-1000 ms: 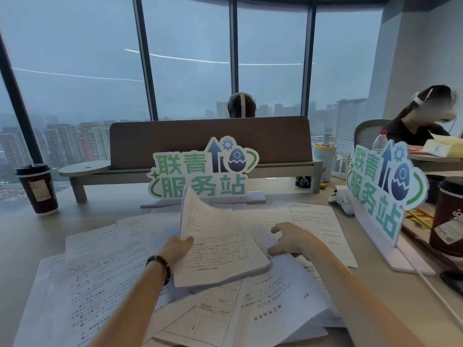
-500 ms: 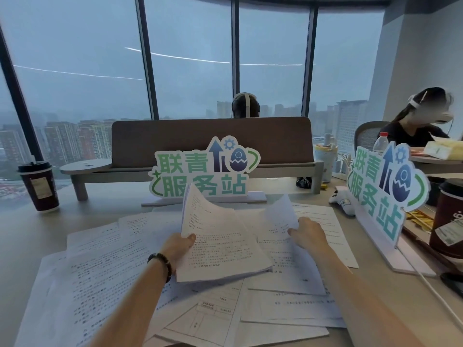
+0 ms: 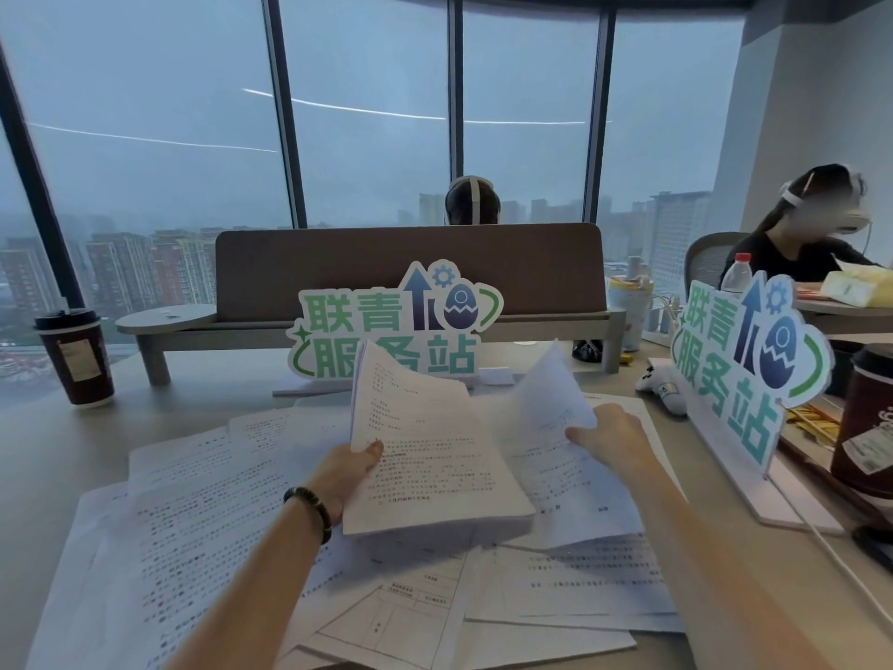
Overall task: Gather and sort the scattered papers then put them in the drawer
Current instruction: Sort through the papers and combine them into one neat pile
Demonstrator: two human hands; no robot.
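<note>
Many printed white papers point(image 3: 183, 539) lie scattered and overlapping across the desk in front of me. My left hand point(image 3: 345, 471), with a dark bead bracelet on its wrist, grips a thick gathered stack of papers point(image 3: 430, 456) by its left edge and holds it tilted above the desk. My right hand point(image 3: 611, 440) pinches a single sheet point(image 3: 551, 403) by its right side; the sheet is lifted and curls upward beside the stack. No drawer is visible.
Two green cut-out signs stand on the desk, one behind the papers point(image 3: 396, 326), one at the right point(image 3: 744, 360). A dark coffee cup point(image 3: 77, 357) is far left, another point(image 3: 870, 427) far right. A white controller point(image 3: 662, 386) lies nearby. A person point(image 3: 816, 239) sits at the right.
My right hand has taken a single sheet off the pile at the right and raised it toward the stack. The left hand keeps its hold on the stack.
</note>
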